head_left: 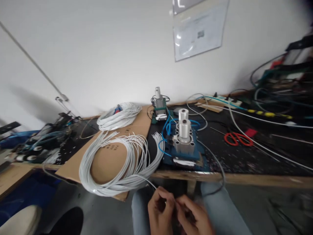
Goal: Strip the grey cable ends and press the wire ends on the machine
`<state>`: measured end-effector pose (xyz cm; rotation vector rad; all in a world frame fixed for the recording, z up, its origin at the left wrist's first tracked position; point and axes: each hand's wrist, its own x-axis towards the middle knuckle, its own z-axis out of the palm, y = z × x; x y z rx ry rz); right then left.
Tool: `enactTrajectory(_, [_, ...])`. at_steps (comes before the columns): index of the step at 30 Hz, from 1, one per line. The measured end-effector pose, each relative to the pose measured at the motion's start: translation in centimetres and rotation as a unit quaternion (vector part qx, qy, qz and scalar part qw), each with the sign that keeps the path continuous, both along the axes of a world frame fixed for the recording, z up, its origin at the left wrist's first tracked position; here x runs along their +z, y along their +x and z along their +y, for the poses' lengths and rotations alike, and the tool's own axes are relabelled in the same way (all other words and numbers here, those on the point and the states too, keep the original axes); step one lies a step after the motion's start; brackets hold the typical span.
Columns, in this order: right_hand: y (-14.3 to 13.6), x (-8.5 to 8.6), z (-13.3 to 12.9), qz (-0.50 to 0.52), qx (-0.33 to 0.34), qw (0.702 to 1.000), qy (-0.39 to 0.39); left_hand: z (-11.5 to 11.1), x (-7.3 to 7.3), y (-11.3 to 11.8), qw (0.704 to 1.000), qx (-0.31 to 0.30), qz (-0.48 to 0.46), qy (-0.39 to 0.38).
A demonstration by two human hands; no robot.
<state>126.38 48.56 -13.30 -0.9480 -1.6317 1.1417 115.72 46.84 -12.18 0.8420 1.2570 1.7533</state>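
A single white cable runs from a large coil of white cables into my left hand, whose thumb and fingers are closed on it. Close beside it, my right hand is pinched, its fingertips almost meeting those of the left. Whatever lies between the right fingers is too small and hidden to make out. Both hands are over my lap, just below the table edge. The coil lies on a cardboard sheet, its cut ends fanned toward a blue-based press with a metal cylinder on top.
Behind the coil lies another bundle of white cables. A second, smaller press stands near the wall. Red-handled scissors and loose cables are on the black tabletop to the right. Tangled equipment crowds the far right.
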Motion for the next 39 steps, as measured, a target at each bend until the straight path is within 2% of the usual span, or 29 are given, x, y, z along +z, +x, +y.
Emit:
enactTrajectory(3, [-0.7, 0.1, -1.1, 0.030, -0.067, 0.997, -0.009, -0.4, 0.3, 2.1, 0.998, 0.046, -0.040, -0.030])
enactTrajectory(6, [-0.5, 0.3, -1.3, 0.036, -0.086, 0.996, -0.013, -0.4, 0.4, 2.9, 0.995, 0.042, -0.067, -0.055])
enactTrajectory(9, [0.1, 0.4, -1.0, 0.042, -0.093, 0.995, -0.020, 0.0, 0.7, 2.9, 0.994, 0.010, -0.089, -0.061])
enactTrajectory(15, [0.4, 0.1, -0.9, 0.048, -0.089, 0.994, -0.037, 0.6, 2.5, 2.3, 0.991, -0.052, -0.116, -0.048])
enactTrajectory(18, [0.4, 0.3, -1.2, 0.059, -0.069, 0.994, -0.055, 0.7, 3.1, 2.0, 0.989, -0.070, -0.113, -0.060])
enactTrajectory(21, [1.0, 1.0, -0.9, 0.060, -0.039, 0.995, -0.063, 0.9, 3.2, 1.5, 0.982, -0.116, -0.118, -0.086])
enactTrajectory(23, [1.8, 1.4, -0.3, 0.046, -0.035, 0.998, -0.023, 1.2, 3.2, 1.2, 0.975, -0.145, -0.133, -0.099])
enactTrajectory(25, [2.9, 1.7, 0.5, 0.008, -0.031, 0.995, 0.091, 1.7, 3.3, 0.9, 0.971, -0.143, -0.156, -0.109])
enactTrajectory(27, [4.0, 1.8, 1.5, -0.056, -0.017, 0.971, 0.233, 2.4, 3.4, 0.7, 0.970, -0.122, -0.167, -0.131])
enactTrajectory(29, [4.9, 1.7, 2.4, -0.117, -0.004, 0.939, 0.324, 3.0, 3.6, 0.6, 0.968, -0.116, -0.160, -0.155])
enactTrajectory(31, [5.4, 1.4, 3.2, -0.148, -0.022, 0.922, 0.358, 3.4, 3.6, 0.5, 0.979, -0.122, -0.087, -0.140])
enactTrajectory(33, [5.5, 0.9, 3.9, -0.158, -0.058, 0.912, 0.375, 3.4, 3.5, 0.3, 0.986, -0.124, 0.058, -0.098])
enactTrajectory(36, [5.3, -0.2, 5.0, -0.166, -0.121, 0.896, 0.394, 2.7, 2.7, -0.1, 0.954, -0.126, 0.269, -0.046])
enactTrajectory(39, [5.1, -1.1, 5.7, -0.181, -0.145, 0.890, 0.392, 2.2, 1.8, -0.3, 0.909, -0.182, 0.373, -0.032])
